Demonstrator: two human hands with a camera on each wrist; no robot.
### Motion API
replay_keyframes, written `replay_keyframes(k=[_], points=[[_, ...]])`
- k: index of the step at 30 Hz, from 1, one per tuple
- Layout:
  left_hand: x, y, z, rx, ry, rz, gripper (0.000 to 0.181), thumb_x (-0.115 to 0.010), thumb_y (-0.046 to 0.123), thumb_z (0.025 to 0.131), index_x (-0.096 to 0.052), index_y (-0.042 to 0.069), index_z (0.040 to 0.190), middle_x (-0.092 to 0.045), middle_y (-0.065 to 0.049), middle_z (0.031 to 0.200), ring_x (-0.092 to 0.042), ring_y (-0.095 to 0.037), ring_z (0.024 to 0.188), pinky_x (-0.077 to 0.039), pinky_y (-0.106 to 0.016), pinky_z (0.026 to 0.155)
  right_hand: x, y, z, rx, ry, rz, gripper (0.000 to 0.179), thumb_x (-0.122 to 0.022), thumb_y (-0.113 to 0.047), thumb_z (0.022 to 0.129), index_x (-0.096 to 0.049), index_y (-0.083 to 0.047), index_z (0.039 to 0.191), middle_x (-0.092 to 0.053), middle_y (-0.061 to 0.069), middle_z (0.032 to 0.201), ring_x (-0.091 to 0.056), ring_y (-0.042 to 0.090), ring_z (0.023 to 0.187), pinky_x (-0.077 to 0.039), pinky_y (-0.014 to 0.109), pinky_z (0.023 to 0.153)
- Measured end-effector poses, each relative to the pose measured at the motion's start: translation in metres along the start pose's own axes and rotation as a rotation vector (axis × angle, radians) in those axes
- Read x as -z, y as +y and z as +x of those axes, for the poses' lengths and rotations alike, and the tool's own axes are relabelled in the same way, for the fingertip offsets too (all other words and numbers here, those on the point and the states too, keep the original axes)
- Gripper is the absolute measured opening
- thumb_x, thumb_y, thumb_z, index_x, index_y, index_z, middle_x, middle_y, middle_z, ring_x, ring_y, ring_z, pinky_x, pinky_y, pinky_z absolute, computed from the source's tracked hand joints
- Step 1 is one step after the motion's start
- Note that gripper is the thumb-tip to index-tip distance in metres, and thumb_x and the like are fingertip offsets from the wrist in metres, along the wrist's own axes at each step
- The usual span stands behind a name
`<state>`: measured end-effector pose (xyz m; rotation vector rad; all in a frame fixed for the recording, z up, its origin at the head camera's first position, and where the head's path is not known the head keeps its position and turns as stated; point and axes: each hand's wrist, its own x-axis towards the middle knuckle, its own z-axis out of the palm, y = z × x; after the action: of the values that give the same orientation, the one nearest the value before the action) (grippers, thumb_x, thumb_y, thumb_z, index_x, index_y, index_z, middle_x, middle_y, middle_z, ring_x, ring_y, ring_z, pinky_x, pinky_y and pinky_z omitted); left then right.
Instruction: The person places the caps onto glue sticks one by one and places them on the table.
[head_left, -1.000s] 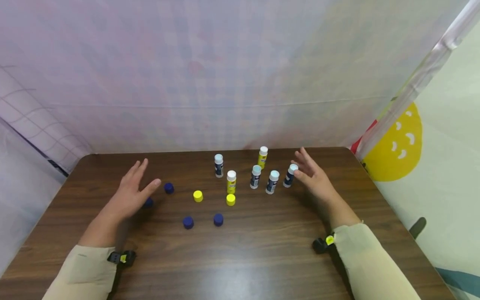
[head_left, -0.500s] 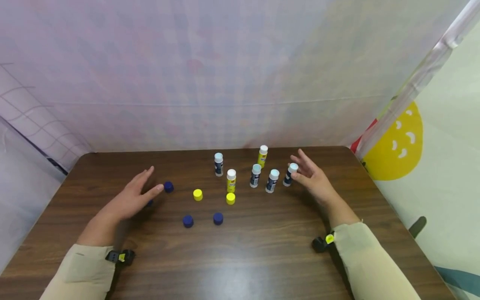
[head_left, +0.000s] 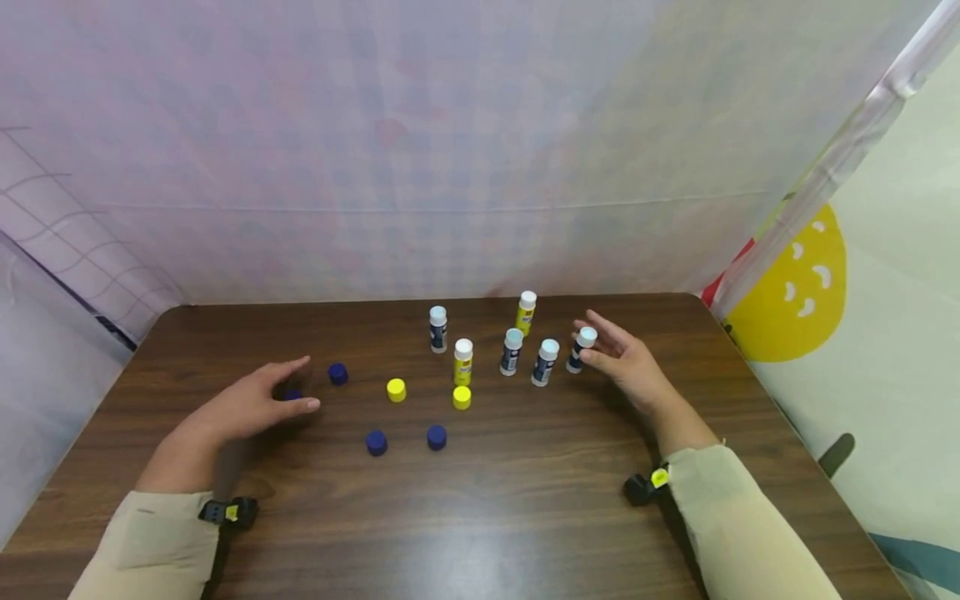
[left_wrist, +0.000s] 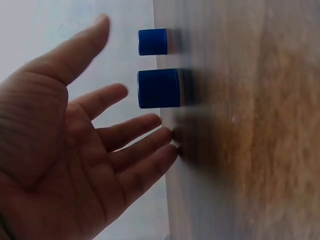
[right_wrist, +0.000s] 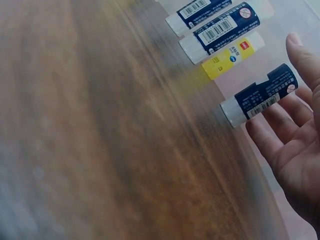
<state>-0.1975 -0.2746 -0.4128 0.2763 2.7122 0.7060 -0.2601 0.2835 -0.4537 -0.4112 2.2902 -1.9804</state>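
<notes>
My left hand (head_left: pixel 240 406) is spread around a blue cap (head_left: pixel 293 395) at the table's left, thumb on the near side, fingers on the far side. In the left wrist view the fingers stand apart from that blue cap (left_wrist: pixel 158 89). My right hand (head_left: pixel 633 371) curves loosely around the rightmost glue stick (head_left: pixel 587 337), which is upright, navy-labelled and uncapped. The right wrist view has the fingers behind this glue stick (right_wrist: pixel 265 95) and the thumb off its surface.
Left of the right hand stand more navy glue sticks (head_left: pixel 545 365) and two yellow ones (head_left: pixel 462 367). Between the hands lie two yellow caps (head_left: pixel 396 390) and several blue caps (head_left: pixel 377 442). A white curtain (head_left: pixel 420 167) hangs behind the wooden table (head_left: pixel 525 517).
My left hand has come lower and turned, its fingers now around the blue cap. The right hand has drawn slightly closer around the rightmost glue stick. Caps and glue sticks stay put.
</notes>
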Motion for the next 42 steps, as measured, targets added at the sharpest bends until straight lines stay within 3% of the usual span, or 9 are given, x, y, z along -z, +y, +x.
replay_keyframes(k=[10,20,28,42], points=[[-0.001,0.003,-0.002,-0.047,0.017,0.045,0.071,-0.079,0.041,0.092,-0.056,0.001,0.146,-0.052,-0.033,0.147,-0.050,-0.055,0.133,-0.045,-0.068,0.107,0.000,0.002,0.000,-0.016,-0.012,-0.059,0.066,-0.072,-0.012,0.099,-0.041,0.004,0.154,-0.046,0.029,0.155,-0.063,0.002,0.124,-0.054,0.018,0.101],[-0.005,0.003,-0.001,-0.055,0.029,0.050,0.043,-0.080,0.025,0.092,-0.069,0.003,0.126,-0.062,-0.028,0.135,-0.057,-0.050,0.126,-0.049,-0.064,0.103,0.001,0.009,0.003,-0.055,0.006,-0.128,0.060,-0.075,-0.016,0.097,-0.050,0.002,0.149,-0.054,0.028,0.149,-0.063,-0.005,0.119,-0.053,0.013,0.099],[-0.006,0.002,-0.001,-0.079,0.049,0.068,0.031,-0.079,0.018,0.092,-0.073,0.004,0.119,-0.066,-0.025,0.128,-0.059,-0.049,0.123,-0.050,-0.064,0.102,0.001,0.011,0.003,-0.058,0.014,-0.168,0.058,-0.075,-0.017,0.097,-0.053,0.002,0.147,-0.060,0.025,0.144,-0.064,-0.005,0.116,-0.052,0.012,0.097],[-0.008,0.003,0.000,-0.087,0.074,0.093,0.026,-0.078,0.012,0.092,-0.074,0.003,0.116,-0.069,-0.023,0.122,-0.061,-0.048,0.120,-0.050,-0.063,0.102,0.002,0.013,0.003,-0.065,0.029,-0.222,0.052,-0.073,-0.020,0.099,-0.057,0.001,0.144,-0.065,0.021,0.141,-0.062,-0.005,0.117,-0.050,0.010,0.097]])
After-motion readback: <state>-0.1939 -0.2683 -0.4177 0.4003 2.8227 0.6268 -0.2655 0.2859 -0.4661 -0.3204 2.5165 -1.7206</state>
